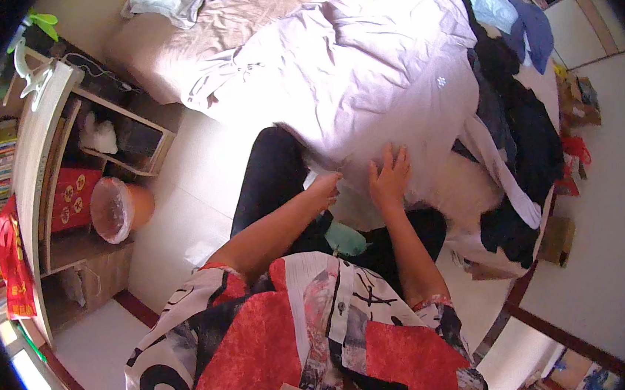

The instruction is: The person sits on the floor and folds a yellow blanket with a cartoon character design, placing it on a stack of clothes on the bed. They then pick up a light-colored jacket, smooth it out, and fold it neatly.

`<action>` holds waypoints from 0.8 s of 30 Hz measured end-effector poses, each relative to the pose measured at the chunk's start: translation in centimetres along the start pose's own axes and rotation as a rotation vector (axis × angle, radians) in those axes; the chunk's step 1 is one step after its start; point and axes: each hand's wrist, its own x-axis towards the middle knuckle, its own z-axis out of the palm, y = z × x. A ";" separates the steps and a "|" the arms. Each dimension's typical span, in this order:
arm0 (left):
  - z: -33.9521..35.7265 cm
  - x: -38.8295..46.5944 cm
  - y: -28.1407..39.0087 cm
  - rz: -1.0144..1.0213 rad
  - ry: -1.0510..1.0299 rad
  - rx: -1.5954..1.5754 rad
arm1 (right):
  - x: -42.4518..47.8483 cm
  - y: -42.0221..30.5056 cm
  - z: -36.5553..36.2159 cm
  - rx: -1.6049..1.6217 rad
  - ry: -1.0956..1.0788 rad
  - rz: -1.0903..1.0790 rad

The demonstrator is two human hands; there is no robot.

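Observation:
A large pale lilac garment (380,72) with creases and a small flower emblem lies spread over the edge of the bed (220,30). One sleeve (503,178) hangs towards the right. At the garment's near edge, my left hand (324,191) has its fingers curled inward; whether cloth is pinched in them cannot be made out. My right hand (390,177) rests flat on the cloth with its fingers spread. A pale green cloth item (347,238) lies near my lap, below the two hands.
Dark clothes (530,131) and a blue garment (532,25) lie along the bed's right side. On the left stand a wooden shelf unit (36,163) with books and an orange waste bin (137,202) with a liner. Boxes and bags are on the floor beyond the bed.

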 end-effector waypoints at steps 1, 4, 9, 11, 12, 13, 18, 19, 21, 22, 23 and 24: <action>-0.5 -1.3 0.7 0.020 -0.097 0.004 | 0.6 -0.3 0.0 -0.003 0.008 -0.012; -2.5 -6.1 4.3 0.254 -0.309 0.087 | 2.7 -0.3 1.1 -0.014 0.054 -0.044; -10.6 -3.2 18.0 1.119 0.297 0.359 | 6.5 -0.8 2.4 -0.058 0.103 -0.090; -14.8 -0.5 24.3 1.413 0.672 0.451 | 6.4 -1.0 2.7 -0.123 0.109 -0.126; -16.2 -0.2 27.2 1.388 0.728 0.440 | 6.6 -1.0 2.8 -0.140 0.105 -0.114; -16.5 -0.1 29.5 1.402 0.870 0.588 | 6.5 -0.8 3.0 -0.161 0.095 -0.096; -19.9 4.4 36.1 0.778 0.785 1.040 | 6.5 -0.9 3.4 -0.121 0.041 -0.070; -19.9 5.1 36.8 0.686 0.737 1.074 | 6.4 -0.7 3.5 -0.118 0.033 -0.057; -21.5 6.9 37.0 0.784 0.856 1.119 | 6.5 -0.9 3.8 -0.106 0.020 -0.053; -21.6 6.9 37.4 0.759 0.757 1.101 | 6.6 -1.1 3.5 -0.113 0.016 -0.045; -21.6 7.0 37.5 0.731 0.662 1.081 | 6.7 -1.0 3.3 -0.117 0.012 -0.040; -21.0 6.7 37.3 0.784 0.707 0.964 | 6.7 -0.9 3.4 -0.121 0.020 -0.038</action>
